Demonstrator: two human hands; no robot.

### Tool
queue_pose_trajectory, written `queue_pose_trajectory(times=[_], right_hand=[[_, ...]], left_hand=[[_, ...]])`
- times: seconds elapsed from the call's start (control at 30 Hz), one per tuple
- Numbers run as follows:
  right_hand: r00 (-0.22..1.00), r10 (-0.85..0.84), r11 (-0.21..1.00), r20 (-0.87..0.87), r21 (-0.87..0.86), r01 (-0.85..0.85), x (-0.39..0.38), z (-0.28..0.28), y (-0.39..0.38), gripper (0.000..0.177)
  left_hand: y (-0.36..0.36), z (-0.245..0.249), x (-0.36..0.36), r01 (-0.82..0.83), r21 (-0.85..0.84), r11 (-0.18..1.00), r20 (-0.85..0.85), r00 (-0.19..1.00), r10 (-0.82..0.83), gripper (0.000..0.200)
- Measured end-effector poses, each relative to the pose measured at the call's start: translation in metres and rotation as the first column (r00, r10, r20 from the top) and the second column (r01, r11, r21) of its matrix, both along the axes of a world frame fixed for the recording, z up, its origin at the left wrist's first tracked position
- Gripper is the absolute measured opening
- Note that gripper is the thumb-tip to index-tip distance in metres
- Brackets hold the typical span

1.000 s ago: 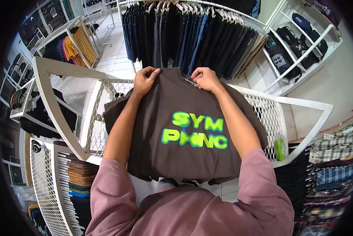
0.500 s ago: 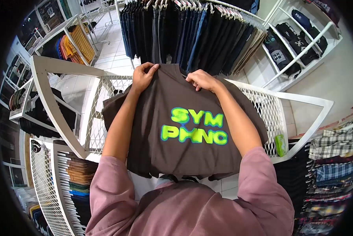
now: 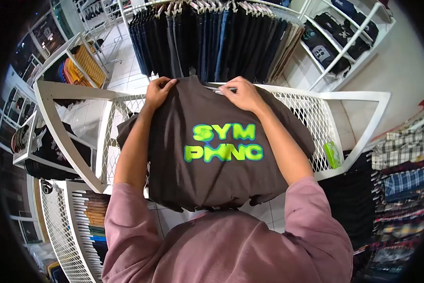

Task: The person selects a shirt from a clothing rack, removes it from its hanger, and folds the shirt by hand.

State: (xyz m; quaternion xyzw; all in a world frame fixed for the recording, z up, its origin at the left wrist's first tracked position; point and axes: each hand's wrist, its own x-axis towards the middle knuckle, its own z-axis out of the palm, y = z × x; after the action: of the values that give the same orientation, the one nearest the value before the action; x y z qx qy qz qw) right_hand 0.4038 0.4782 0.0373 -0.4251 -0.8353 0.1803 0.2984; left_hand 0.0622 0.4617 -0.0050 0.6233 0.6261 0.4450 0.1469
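Observation:
A dark brown T-shirt (image 3: 212,181) with bright green lettering lies spread over a white mesh table (image 3: 315,122), its hem hanging over the near edge toward me. My left hand (image 3: 158,92) pinches the shirt at the shoulder left of the collar. On the other side of the neckline, my right hand (image 3: 242,94) is closed on the collar, thumb and fingers together. Part of the neck opening shows between the two hands, with a pale label inside. The fabric is wrinkled in the lower half.
Trousers (image 3: 207,45) hang on a rack behind the table. A small green packet (image 3: 332,154) rests at the table's right end. Folded checked shirts (image 3: 400,155) are stacked at the right. Brown garments (image 3: 97,207) hang at the lower left, and a shelf (image 3: 337,42) holds dark bags.
The view has shifted, so the shirt and both hands appear further left. The collar has opened wider between my hands, and the right hand has moved up slightly. Both hands keep their grip.

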Motion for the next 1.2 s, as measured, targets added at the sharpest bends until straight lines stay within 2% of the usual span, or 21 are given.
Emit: queue_pose_trajectory(times=[0.03,0.07,0.1,0.17,0.23,0.3,0.37,0.43,0.5,0.57,0.63,0.7,0.77,0.83,0.9,0.97,1.0,1.03,1.1,1.17,1.2], right_hand=[[0.997,-0.073,0.993,0.019,0.094,0.071,0.018,0.003,-0.007,0.032],[0.986,-0.166,0.975,0.006,0.151,0.163,0.037,0.005,-0.016,0.032],[0.968,-0.251,0.947,-0.01,0.202,0.248,0.058,0.005,-0.026,0.033],[0.908,-0.411,0.904,0.081,0.162,0.395,0.101,0.006,-0.049,0.036],[0.81,-0.545,0.839,0.217,0.16,0.521,0.136,0.0,-0.071,0.038],[0.758,-0.585,0.806,0.289,0.106,0.582,0.159,-0.011,-0.082,0.039],[0.78,-0.572,0.814,0.254,0.064,0.577,0.169,-0.021,-0.084,0.04],[0.804,-0.551,0.831,0.222,0.062,0.553,0.173,-0.024,-0.084,0.042],[0.791,-0.571,0.818,0.22,0.069,0.571,0.168,-0.018,-0.089,0.041],[0.731,-0.624,0.766,0.276,0.035,0.642,0.166,-0.015,-0.087,0.037],[0.739,-0.609,0.776,0.288,0.025,0.63,0.174,-0.02,-0.075,0.033],[0.81,-0.541,0.812,0.225,-0.108,0.573,0.179,-0.02,-0.069,0.029],[0.812,-0.536,0.818,0.23,-0.097,0.567,0.189,-0.028,-0.056,0.024],[0.838,-0.537,0.808,0.094,-0.229,0.543,0.198,-0.033,-0.044,0.022],[0.732,-0.636,0.769,0.245,0.125,0.627,0.191,-0.029,-0.045,0.018],[0.79,-0.603,0.747,0.113,0.427,0.509,0.164,-0.011,-0.06,0.017],[0.876,-0.475,0.841,0.086,0.338,0.422,0.148,-0.005,-0.065,0.02],[0.939,-0.34,0.914,0.044,0.249,0.319,0.131,0.0,-0.072,0.023],[0.959,-0.195,0.973,0.206,0.163,0.163,0.097,0.002,-0.093,0.034],[0.964,-0.121,0.992,0.238,0.064,0.109,0.081,-0.008,-0.105,0.043],[0.968,-0.144,0.989,0.207,0.049,0.136,0.076,-0.012,-0.104,0.049]], left_hand=[[-0.007,0.012,0.006,0.02,-0.05,0.999,0.018,1.0,-0.019,0.035],[-0.017,0.024,0.006,-0.015,-0.016,1.0,-0.181,0.983,0.011,0.033],[-0.032,0.031,0.006,0.045,0.272,0.961,-0.375,0.925,0.063,0.034],[-0.071,0.058,0.021,-0.019,0.345,0.938,-0.376,0.913,0.156,0.032],[-0.135,0.102,0.052,-0.068,-0.034,0.997,-0.229,0.972,0.058,0.03],[-0.193,0.105,0.072,0.114,-0.205,0.972,-0.106,0.985,-0.138,0.031],[-0.242,0.102,0.1,0.163,-0.321,0.933,-0.201,0.951,-0.235,0.032],[-0.273,0.09,0.121,0.174,-0.343,0.923,-0.216,0.942,-0.258,0.034],[-0.294,0.079,0.14,0.101,-0.332,0.938,-0.156,0.975,-0.16,0.038],[-0.302,0.065,0.147,0.091,-0.312,0.946,-0.178,0.972,-0.152,0.038],[-0.307,0.06,0.151,0.027,-0.239,0.971,-0.164,0.984,-0.067,0.038],[-0.306,0.058,0.152,0.014,-0.247,0.969,-0.129,0.991,-0.047,0.038],[-0.305,0.057,0.153,0.009,-0.223,0.975,-0.155,0.987,-0.045,0.038],[-0.306,0.054,0.15,0.011,-0.217,0.976,-0.147,0.988,-0.044,0.038],[-0.306,0.049,0.149,0.018,-0.215,0.976,-0.139,0.989,-0.049,0.038],[-0.307,0.043,0.15,0.009,-0.153,0.988,-0.189,0.981,-0.038,0.038],[-0.308,0.042,0.152,0.006,-0.155,0.988,-0.19,0.981,-0.036,0.038],[-0.307,0.042,0.154,-0.002,-0.131,0.991,-0.264,0.964,-0.033,0.04],[-0.308,0.043,0.16,0.001,-0.112,0.994,-0.339,0.94,-0.039,0.041],[-0.307,0.045,0.166,-0.037,-0.099,0.994,-0.419,0.908,-0.008,0.046],[-0.307,0.046,0.168,-0.036,-0.1,0.994,-0.42,0.907,-0.009,0.046]])
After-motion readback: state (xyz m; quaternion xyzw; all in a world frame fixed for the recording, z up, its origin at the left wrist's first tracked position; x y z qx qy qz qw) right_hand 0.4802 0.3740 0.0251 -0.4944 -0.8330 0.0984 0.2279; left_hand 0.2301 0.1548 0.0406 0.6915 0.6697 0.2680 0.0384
